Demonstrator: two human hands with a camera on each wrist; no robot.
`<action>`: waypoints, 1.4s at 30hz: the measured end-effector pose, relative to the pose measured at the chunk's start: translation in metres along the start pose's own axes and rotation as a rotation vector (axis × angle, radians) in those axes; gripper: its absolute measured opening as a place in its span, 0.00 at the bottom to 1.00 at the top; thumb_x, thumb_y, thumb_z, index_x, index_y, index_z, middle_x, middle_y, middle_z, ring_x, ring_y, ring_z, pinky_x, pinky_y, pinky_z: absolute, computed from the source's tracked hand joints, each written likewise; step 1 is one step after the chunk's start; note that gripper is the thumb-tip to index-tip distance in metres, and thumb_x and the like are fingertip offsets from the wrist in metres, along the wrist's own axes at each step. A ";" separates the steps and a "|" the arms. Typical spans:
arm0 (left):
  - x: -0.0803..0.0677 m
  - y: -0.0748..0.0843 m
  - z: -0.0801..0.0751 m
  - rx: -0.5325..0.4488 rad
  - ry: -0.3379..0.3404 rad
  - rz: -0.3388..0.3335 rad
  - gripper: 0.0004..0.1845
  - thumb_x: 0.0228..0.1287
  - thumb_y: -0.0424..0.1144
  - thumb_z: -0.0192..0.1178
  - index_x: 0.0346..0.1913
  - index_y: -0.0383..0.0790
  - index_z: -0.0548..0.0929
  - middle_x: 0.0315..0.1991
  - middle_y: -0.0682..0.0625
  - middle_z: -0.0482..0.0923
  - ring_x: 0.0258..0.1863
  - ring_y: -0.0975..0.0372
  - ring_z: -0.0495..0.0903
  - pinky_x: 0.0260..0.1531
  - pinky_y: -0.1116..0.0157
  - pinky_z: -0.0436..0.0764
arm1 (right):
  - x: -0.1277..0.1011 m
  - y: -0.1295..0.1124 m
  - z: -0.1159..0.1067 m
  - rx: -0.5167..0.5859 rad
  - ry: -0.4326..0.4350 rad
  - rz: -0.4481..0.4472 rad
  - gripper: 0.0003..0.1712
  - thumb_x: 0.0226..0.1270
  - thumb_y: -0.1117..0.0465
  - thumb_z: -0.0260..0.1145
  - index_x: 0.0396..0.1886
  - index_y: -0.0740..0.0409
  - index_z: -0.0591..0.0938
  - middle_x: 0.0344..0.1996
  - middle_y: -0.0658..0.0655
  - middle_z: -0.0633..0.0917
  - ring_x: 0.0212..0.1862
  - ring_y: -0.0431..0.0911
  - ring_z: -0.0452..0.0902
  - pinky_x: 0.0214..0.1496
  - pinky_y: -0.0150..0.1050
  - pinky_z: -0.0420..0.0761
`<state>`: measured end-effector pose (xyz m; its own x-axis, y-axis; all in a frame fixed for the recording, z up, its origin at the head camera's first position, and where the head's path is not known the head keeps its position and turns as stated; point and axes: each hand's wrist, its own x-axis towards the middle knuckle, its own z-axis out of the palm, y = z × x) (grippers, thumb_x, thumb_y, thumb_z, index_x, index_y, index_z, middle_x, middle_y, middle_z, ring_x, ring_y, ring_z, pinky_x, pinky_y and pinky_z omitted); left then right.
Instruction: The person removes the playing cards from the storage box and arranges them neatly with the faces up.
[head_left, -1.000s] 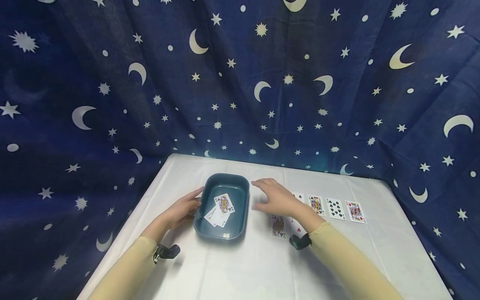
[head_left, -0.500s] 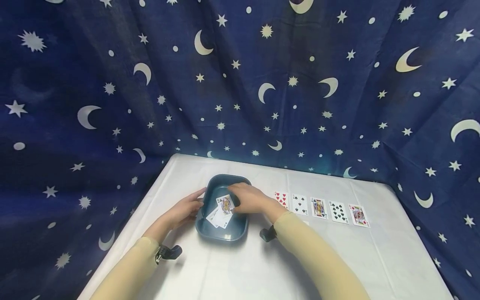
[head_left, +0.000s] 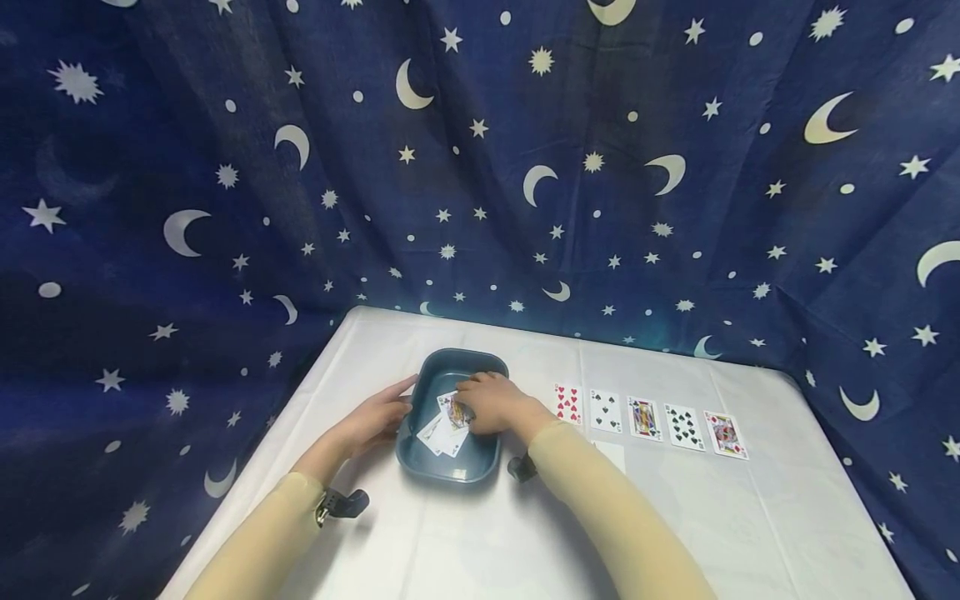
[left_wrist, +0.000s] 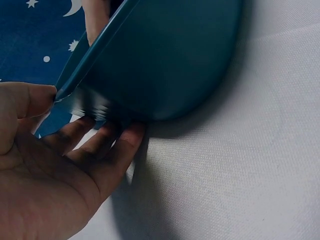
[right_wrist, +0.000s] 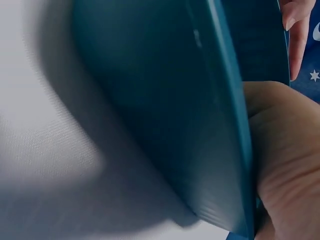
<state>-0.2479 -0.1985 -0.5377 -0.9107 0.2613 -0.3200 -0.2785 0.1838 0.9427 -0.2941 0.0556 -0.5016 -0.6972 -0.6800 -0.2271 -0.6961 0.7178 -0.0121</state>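
In the head view a blue-green plastic bin (head_left: pixel 452 475) stands on the white cloth. Inside lie several overlapping playing cards (head_left: pixel 438 435), topped by a face card (head_left: pixel 452 407). My left hand (head_left: pixel 371 423) rests against the bin's left side. In the left wrist view, the left hand (left_wrist: pixel 55 185) has a fingertip at the rim and other fingers along the outer wall. My right hand (head_left: pixel 497 406) reaches over the bin's right rim, its fingers bent over the face card's right part. The bin wall hides those fingertips from the right wrist view, where the hand's heel (right_wrist: pixel 295 155) shows.
Right of the bin, several face-up playing cards lie in a row, from a red heart card (head_left: pixel 567 403) to a red face card (head_left: pixel 726 434). Another card (head_left: pixel 611 454) is partly hidden under my right sleeve. A dark starry curtain (head_left: pixel 525 208) hangs behind the table.
My right hand has moved left from above the table cards into the bin and down to the face card. The left hand keeps its place at the bin. The head view has shifted slightly.
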 end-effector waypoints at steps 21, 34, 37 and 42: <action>0.001 -0.001 -0.001 0.001 0.003 -0.007 0.34 0.75 0.36 0.50 0.81 0.57 0.59 0.78 0.35 0.58 0.70 0.38 0.68 0.65 0.38 0.71 | 0.005 -0.002 0.007 0.008 0.053 0.097 0.52 0.47 0.24 0.72 0.67 0.49 0.80 0.62 0.53 0.79 0.66 0.52 0.69 0.77 0.55 0.59; -0.001 0.001 -0.001 -0.005 -0.023 -0.001 0.35 0.76 0.36 0.49 0.82 0.54 0.57 0.79 0.34 0.55 0.72 0.37 0.65 0.66 0.37 0.69 | 0.010 -0.003 0.011 0.027 0.050 0.134 0.50 0.45 0.25 0.75 0.65 0.47 0.81 0.64 0.52 0.78 0.65 0.50 0.68 0.75 0.52 0.62; 0.000 0.001 -0.002 -0.010 -0.025 0.000 0.35 0.76 0.35 0.49 0.82 0.54 0.57 0.79 0.34 0.54 0.73 0.37 0.63 0.66 0.37 0.68 | 0.010 -0.003 0.011 0.027 0.056 0.130 0.50 0.45 0.25 0.75 0.65 0.47 0.81 0.63 0.52 0.78 0.65 0.50 0.68 0.75 0.52 0.63; 0.000 0.001 -0.003 -0.006 -0.028 0.005 0.35 0.76 0.35 0.49 0.82 0.54 0.57 0.79 0.34 0.54 0.73 0.36 0.62 0.67 0.36 0.67 | 0.010 -0.003 0.012 0.022 0.067 0.122 0.51 0.44 0.25 0.75 0.65 0.48 0.81 0.62 0.52 0.79 0.64 0.50 0.69 0.73 0.51 0.64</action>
<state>-0.2487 -0.2007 -0.5365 -0.9032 0.2883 -0.3180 -0.2763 0.1765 0.9447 -0.2969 0.0484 -0.5157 -0.7871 -0.5950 -0.1627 -0.6018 0.7986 -0.0096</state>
